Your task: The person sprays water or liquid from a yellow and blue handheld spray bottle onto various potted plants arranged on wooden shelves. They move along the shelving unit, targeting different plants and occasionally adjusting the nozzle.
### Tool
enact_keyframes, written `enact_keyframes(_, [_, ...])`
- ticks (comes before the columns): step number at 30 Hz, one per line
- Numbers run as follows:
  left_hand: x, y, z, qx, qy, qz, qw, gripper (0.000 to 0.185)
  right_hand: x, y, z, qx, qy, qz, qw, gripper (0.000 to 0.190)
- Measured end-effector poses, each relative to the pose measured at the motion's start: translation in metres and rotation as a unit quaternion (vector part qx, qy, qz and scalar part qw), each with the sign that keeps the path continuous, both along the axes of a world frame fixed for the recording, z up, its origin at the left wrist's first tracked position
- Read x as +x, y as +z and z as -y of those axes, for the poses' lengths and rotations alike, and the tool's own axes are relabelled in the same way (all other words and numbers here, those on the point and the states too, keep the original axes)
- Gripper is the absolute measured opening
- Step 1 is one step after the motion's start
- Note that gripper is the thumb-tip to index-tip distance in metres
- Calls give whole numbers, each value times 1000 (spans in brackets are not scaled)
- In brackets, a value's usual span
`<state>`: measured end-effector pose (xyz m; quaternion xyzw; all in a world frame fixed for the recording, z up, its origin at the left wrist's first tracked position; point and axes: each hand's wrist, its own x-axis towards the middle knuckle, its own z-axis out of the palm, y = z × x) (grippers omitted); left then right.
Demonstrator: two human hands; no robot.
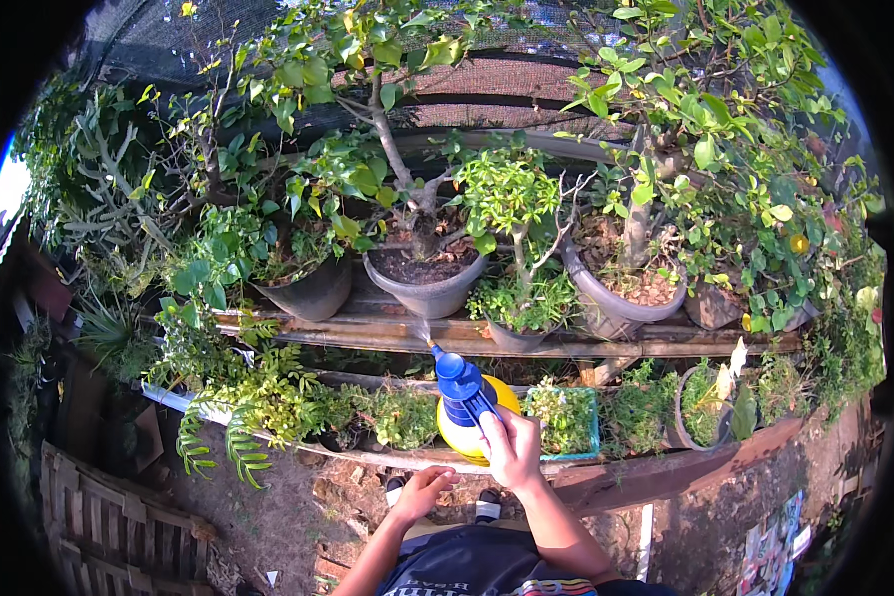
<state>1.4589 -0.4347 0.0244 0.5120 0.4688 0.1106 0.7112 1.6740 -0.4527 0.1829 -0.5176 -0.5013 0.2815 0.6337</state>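
Observation:
My right hand [512, 447] grips the blue handle of a pump sprayer [456, 384] with a yellow and white tank. A fine white spray [423, 330] leaves its nozzle, which points up and slightly left toward a round grey pot [426, 289]. In that pot, dark soil surrounds the thick trunk of a small tree [391, 138]. Holding nothing, my left hand [425, 493] hovers below the sprayer, its fingers partly curled and apart from the tank.
A wooden shelf [343, 333] carries several potted trees, among them a wide pot [626, 294] with dry leaves. On the lower ledge stand a teal rectangular planter [594, 425] and a tilted round pot [685, 417]. Wooden pallets [112, 514] lie at lower left.

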Motion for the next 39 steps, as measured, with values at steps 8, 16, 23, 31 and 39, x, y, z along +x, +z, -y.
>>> enact_keyframes(8, [-5, -20, 47, -25, 57, -3, 998, 42, 16, -31, 6, -22, -40, -133, 990, 34])
enact_keyframes(16, [-5, -25, 63, -44, 101, -5, 994, 43, 22, -30, 18, -1, -50, -105, 993, 36])
enact_keyframes(23, [19, -10, 56, -2, 36, 26, 999, 45, 19, -12, 31, -6, -32, -173, 984, 36])
enact_keyframes(31, [24, -2, 56, 5, 22, 24, 999, 43, 20, -7, 38, 15, -30, -198, 980, 36])
enact_keyframes(39, [18, -10, 55, 12, 35, 12, 999, 45, 28, -17, 35, 16, -84, -189, 978, 38])
